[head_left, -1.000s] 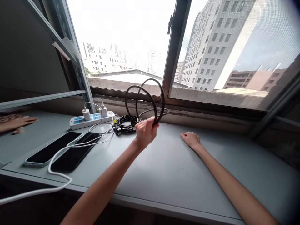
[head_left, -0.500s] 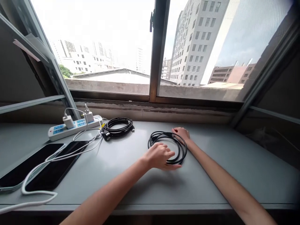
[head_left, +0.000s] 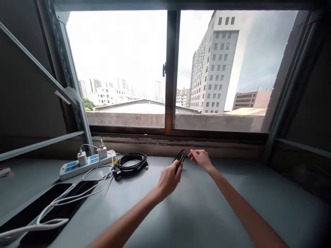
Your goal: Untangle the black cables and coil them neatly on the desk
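My left hand (head_left: 169,177) is closed around a coiled black cable (head_left: 183,155), which stands up edge-on above the grey tabletop. Part of the coil is hidden behind my fingers. Just right of it, my right hand (head_left: 202,158) hovers with loosely bent fingers spread a little apart and nothing visible in them; a small gap separates it from the cable. A second black cable coil (head_left: 131,169) with its plugs showing lies flat to the left of my hands.
At the left stands a white power strip (head_left: 89,164) with two white chargers (head_left: 82,158) plugged in. White charging cords (head_left: 74,199) run over two dark phones (head_left: 38,203). A window (head_left: 170,120) and metal frame posts (head_left: 77,86) edge the grey table (head_left: 217,206).
My left hand has taken hold of the cable coil and lifted it off the table, turning it upright. My right hand has come away from the coil. The head view has tilted upward.
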The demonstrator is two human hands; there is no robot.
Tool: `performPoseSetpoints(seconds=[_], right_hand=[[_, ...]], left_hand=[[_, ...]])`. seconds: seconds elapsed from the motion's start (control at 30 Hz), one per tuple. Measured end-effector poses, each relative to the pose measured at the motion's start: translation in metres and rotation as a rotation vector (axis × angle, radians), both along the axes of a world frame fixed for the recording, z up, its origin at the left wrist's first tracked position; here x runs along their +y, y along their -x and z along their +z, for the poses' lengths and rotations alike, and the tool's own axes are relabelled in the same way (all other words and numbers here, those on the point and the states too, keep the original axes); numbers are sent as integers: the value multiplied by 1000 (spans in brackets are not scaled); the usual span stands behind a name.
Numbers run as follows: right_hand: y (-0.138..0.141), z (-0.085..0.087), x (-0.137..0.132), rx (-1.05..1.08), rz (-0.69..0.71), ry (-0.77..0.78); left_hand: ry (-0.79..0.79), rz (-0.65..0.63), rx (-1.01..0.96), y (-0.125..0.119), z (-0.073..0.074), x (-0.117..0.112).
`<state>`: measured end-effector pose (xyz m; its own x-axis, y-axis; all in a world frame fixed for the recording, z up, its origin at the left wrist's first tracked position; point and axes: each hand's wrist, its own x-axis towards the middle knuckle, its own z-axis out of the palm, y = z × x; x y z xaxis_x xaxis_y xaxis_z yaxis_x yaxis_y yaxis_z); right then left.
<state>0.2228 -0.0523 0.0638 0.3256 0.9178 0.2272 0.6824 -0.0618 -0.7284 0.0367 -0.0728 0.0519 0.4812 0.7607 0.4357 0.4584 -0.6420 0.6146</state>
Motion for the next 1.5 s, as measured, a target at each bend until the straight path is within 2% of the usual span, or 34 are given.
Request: performPoseSetpoints(seconds=[0.13,0.2,0.27,0.37,0.47,0.6,0.67,0.73,0.83,0.93,1.07,1.17,1.33,1.43,1.5], right_hand=[[21,45,-6,144,235,-91],[38,66,-10,192,346,-123],[57,86,-15,257,428,-195],[81,112,-23,453,543,-329],[95,126,-25,578,596,-358],[106,128,-14,688,673,-369],[108,126,-6,747,665,-387],[106,125,0,862,598,-424],[90,129,-1,1128,520,-552],[67,136,-13,1300,611,-628],[44,143,-38,1183,685,-575],[41,147,-55,1071,636,-590],[46,151,-73,1065,501,-633],[41,148,-76,1107,621,-696],[36,145,-76,1122,739,-672]], left_hand=[[70,85,-562,-6,57,26],[150,42,-683,-7,84,30],[295,-58,-735,-6,107,27],[405,-202,-770,-1,126,20],[304,-305,-752,7,132,24],[148,-360,-672,27,136,43],[90,-309,-641,43,141,51],[53,-239,-624,62,147,55],[129,-188,-710,91,153,57],[130,-119,-871,110,153,62],[-18,35,-913,117,150,71],[-179,169,-902,119,149,76],[-239,308,-629,121,148,71],[-310,370,-730,121,148,65],[-386,389,-813,119,148,60]])
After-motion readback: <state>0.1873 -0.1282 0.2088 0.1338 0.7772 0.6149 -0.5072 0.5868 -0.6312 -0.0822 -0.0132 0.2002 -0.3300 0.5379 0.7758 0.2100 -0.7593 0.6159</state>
